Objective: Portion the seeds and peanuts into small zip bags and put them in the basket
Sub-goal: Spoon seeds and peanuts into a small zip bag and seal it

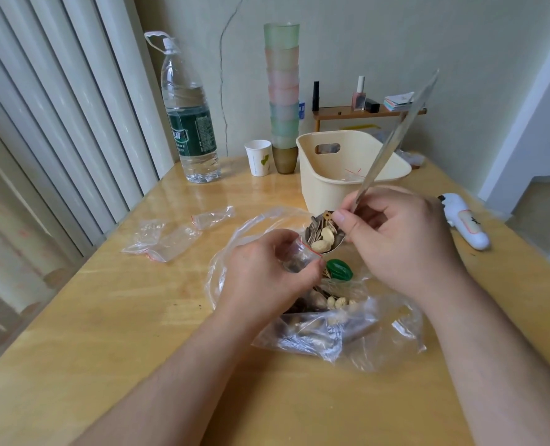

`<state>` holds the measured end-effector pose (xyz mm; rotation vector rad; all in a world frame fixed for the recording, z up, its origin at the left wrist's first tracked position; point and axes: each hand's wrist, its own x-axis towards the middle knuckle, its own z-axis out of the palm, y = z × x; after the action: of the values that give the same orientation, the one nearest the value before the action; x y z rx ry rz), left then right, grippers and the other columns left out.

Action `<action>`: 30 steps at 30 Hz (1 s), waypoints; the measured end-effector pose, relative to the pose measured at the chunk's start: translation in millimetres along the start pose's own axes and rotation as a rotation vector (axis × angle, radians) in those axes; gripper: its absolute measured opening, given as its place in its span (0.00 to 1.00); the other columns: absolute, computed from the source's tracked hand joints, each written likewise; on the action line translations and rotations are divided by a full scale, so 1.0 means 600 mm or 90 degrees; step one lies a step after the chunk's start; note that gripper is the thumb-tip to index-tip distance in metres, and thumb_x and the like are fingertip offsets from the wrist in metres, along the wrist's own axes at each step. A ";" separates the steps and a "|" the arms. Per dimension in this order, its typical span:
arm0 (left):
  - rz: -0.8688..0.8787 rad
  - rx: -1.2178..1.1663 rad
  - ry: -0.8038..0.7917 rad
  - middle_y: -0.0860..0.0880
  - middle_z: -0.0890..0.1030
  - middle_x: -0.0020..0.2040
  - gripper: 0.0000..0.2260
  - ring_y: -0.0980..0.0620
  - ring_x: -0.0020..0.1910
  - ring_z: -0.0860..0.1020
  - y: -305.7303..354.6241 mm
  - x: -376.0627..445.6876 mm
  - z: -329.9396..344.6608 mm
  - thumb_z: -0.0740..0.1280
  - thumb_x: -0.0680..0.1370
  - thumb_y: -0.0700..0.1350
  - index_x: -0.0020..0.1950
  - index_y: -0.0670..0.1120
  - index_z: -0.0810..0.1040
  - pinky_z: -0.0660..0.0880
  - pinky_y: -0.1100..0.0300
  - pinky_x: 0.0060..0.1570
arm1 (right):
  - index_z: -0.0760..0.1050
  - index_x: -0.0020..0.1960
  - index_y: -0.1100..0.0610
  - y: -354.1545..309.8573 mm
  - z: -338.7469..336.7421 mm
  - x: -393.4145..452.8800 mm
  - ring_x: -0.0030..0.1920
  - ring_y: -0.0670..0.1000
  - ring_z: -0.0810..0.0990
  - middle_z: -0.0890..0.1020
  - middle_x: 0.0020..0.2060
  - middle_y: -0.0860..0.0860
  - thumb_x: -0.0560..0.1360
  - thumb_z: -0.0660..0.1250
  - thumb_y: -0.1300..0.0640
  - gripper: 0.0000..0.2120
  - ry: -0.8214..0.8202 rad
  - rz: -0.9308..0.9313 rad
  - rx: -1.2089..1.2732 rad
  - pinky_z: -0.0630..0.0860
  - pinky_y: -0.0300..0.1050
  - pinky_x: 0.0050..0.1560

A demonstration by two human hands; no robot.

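While right hand [399, 239] pinches loaded spoon [323, 241], left hand [267, 278] grips small zip bag [299, 257]: keep mouth wide, tip slowly over big bag [331, 329].

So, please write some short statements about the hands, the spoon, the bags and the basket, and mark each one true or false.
1. The right hand holds a spoon loaded with seeds and peanuts. True.
2. The left hand is empty. False: it holds a small zip bag.
3. The basket stands beyond the hands. True.
4. The water bottle lies on its side. False: it stands upright.
5. Spare zip bags lie on the table, on the left. True.
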<state>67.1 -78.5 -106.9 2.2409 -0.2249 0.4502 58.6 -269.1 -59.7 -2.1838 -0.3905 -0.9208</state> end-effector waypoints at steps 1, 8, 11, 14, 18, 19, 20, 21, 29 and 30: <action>0.003 0.004 -0.001 0.68 0.78 0.40 0.22 0.78 0.44 0.75 0.000 0.000 0.000 0.79 0.71 0.59 0.62 0.54 0.83 0.67 0.82 0.47 | 0.84 0.43 0.49 0.005 0.000 0.001 0.39 0.47 0.83 0.83 0.36 0.43 0.76 0.75 0.56 0.04 -0.005 0.000 0.007 0.79 0.42 0.44; 0.020 0.016 -0.005 0.61 0.83 0.50 0.27 0.67 0.52 0.79 0.001 -0.001 0.003 0.78 0.71 0.60 0.68 0.53 0.81 0.68 0.82 0.48 | 0.85 0.44 0.53 0.022 0.003 0.001 0.43 0.46 0.80 0.84 0.40 0.46 0.76 0.75 0.57 0.02 0.004 -0.037 0.004 0.72 0.31 0.46; 0.020 0.017 0.002 0.60 0.83 0.50 0.27 0.66 0.52 0.79 0.000 -0.001 0.003 0.78 0.71 0.60 0.68 0.53 0.81 0.68 0.81 0.48 | 0.85 0.44 0.54 0.023 0.004 0.000 0.43 0.47 0.80 0.84 0.41 0.47 0.76 0.74 0.59 0.02 0.029 -0.059 0.005 0.75 0.37 0.47; 0.014 0.013 0.012 0.62 0.81 0.47 0.26 0.66 0.49 0.78 0.003 0.000 0.004 0.79 0.71 0.59 0.67 0.53 0.81 0.68 0.81 0.48 | 0.85 0.44 0.55 0.021 0.006 0.001 0.42 0.48 0.80 0.84 0.40 0.48 0.76 0.75 0.60 0.02 0.047 -0.081 0.003 0.75 0.40 0.46; 0.012 0.004 0.020 0.66 0.78 0.43 0.25 0.72 0.46 0.76 0.004 0.001 0.003 0.79 0.71 0.58 0.66 0.54 0.82 0.68 0.81 0.47 | 0.85 0.44 0.55 0.022 0.009 -0.001 0.41 0.48 0.78 0.83 0.39 0.48 0.76 0.75 0.59 0.02 0.046 -0.099 -0.009 0.74 0.41 0.44; 0.012 0.008 0.019 0.66 0.78 0.43 0.25 0.72 0.46 0.76 0.003 0.000 0.002 0.79 0.71 0.59 0.66 0.54 0.82 0.68 0.81 0.47 | 0.85 0.45 0.55 0.023 0.009 -0.002 0.41 0.49 0.78 0.83 0.39 0.48 0.76 0.75 0.60 0.02 0.047 -0.103 -0.015 0.74 0.42 0.44; 0.013 0.011 0.019 0.65 0.78 0.43 0.25 0.71 0.45 0.76 0.003 0.000 0.002 0.79 0.71 0.59 0.66 0.54 0.82 0.68 0.81 0.48 | 0.85 0.45 0.55 0.022 0.010 -0.003 0.41 0.49 0.78 0.83 0.39 0.49 0.76 0.75 0.60 0.02 0.051 -0.107 -0.019 0.74 0.43 0.43; 0.014 0.013 0.019 0.65 0.78 0.44 0.26 0.69 0.46 0.77 0.003 0.000 0.002 0.79 0.71 0.59 0.66 0.53 0.82 0.68 0.81 0.48 | 0.85 0.45 0.56 0.021 0.011 -0.004 0.41 0.50 0.79 0.83 0.39 0.49 0.76 0.75 0.61 0.02 0.060 -0.112 -0.020 0.74 0.44 0.43; 0.007 0.012 0.016 0.64 0.79 0.47 0.27 0.75 0.47 0.74 0.001 -0.001 0.002 0.78 0.71 0.60 0.67 0.54 0.81 0.68 0.81 0.48 | 0.86 0.45 0.58 0.022 0.011 -0.005 0.43 0.49 0.79 0.84 0.40 0.50 0.76 0.75 0.61 0.02 0.081 -0.116 -0.035 0.71 0.31 0.46; 0.005 0.010 0.016 0.65 0.79 0.46 0.26 0.75 0.48 0.74 0.001 -0.001 0.001 0.78 0.71 0.60 0.67 0.54 0.81 0.68 0.80 0.48 | 0.86 0.45 0.59 0.021 0.010 -0.005 0.43 0.48 0.79 0.84 0.40 0.50 0.76 0.75 0.61 0.02 0.086 -0.118 -0.027 0.71 0.30 0.46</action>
<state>66.9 -79.5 -107.1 2.2491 -0.2180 0.4867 65.8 -273.1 -71.2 -2.1346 -0.5185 -1.1815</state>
